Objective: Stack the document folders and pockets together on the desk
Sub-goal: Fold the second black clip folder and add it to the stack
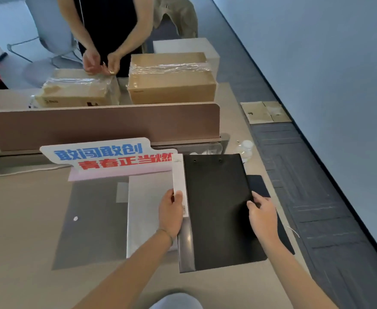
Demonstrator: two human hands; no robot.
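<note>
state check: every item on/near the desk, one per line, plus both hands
black folder: closed, held at both side edges
left hand: gripping the folder's spine edge with its white label
right hand: fingers on the folder's right edge
white pocket: flat on desk, partly under the folder
grey pocket: flat on desk, untouched
dark folder: flat, mostly hidden under the black one
two cardboard boxes: taped shut, beyond the divider
</note>
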